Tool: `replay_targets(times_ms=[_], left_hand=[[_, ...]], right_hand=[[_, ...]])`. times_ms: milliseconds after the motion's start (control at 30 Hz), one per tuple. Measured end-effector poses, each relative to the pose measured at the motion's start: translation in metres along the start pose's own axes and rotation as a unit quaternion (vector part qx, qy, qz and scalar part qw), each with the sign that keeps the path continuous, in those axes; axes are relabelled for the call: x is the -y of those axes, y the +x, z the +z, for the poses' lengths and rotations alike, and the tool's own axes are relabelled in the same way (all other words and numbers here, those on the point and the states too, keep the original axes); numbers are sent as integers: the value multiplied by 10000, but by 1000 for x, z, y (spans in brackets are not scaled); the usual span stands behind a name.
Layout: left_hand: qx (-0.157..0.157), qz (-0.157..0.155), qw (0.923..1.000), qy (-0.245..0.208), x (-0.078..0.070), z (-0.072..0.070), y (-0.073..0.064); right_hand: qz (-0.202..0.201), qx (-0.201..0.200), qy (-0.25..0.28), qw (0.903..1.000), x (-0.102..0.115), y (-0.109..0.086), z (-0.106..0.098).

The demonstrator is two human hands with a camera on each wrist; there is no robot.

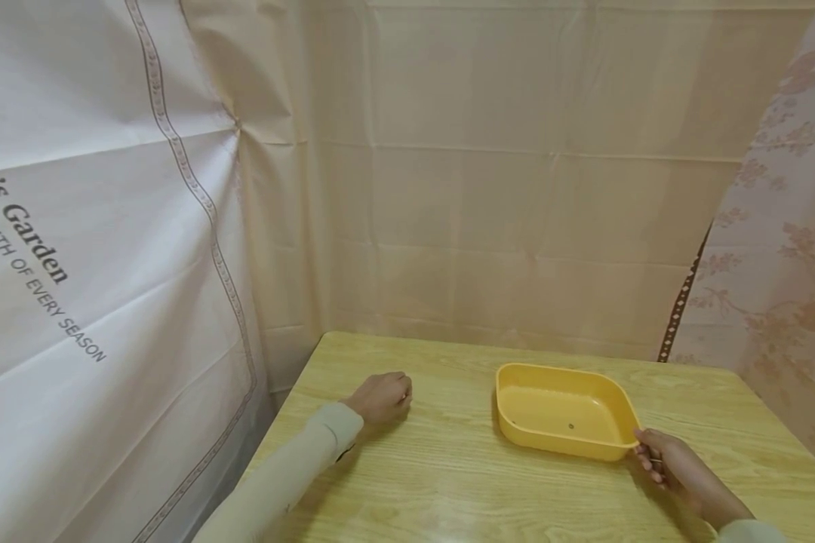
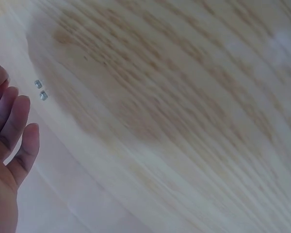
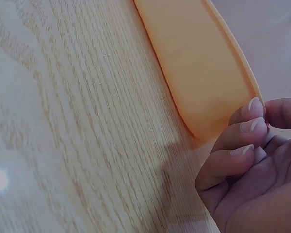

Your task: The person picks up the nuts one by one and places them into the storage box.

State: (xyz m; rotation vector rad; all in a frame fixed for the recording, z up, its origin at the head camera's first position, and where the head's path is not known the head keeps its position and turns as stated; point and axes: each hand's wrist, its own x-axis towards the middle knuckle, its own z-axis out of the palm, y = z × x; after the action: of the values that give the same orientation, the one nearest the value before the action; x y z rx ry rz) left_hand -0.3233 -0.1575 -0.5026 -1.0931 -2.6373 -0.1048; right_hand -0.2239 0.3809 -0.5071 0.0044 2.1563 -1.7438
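A yellow plastic tray with rounded corners stands on the table. My right hand pinches its near right corner, thumb over the rim and fingers curled beneath; the right wrist view shows these fingers against the tray's wall. Inside the tray lies a small dark ring-like piece, with a tinier speck to its left. My left hand is low over the table, left of the tray, fingers curled. Two small shiny metal pieces lie beside its fingertips. I cannot tell whether thumb and forefinger hold anything.
The light wood-grain table reaches back to a beige cloth. A white printed cloth hangs at the left edge, and a floral one at the right.
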Motion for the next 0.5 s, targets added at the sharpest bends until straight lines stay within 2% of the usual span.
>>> replay_targets(times_ms=[167, 500], left_hand=[[28, 29, 10000, -12, -4, -4, 4], [-149, 238, 9994, 211, -5, -7, 12]], right_hand=[[9, 11, -37, 10000, 0, 0, 0], [37, -19, -32, 10000, 0, 1, 0]])
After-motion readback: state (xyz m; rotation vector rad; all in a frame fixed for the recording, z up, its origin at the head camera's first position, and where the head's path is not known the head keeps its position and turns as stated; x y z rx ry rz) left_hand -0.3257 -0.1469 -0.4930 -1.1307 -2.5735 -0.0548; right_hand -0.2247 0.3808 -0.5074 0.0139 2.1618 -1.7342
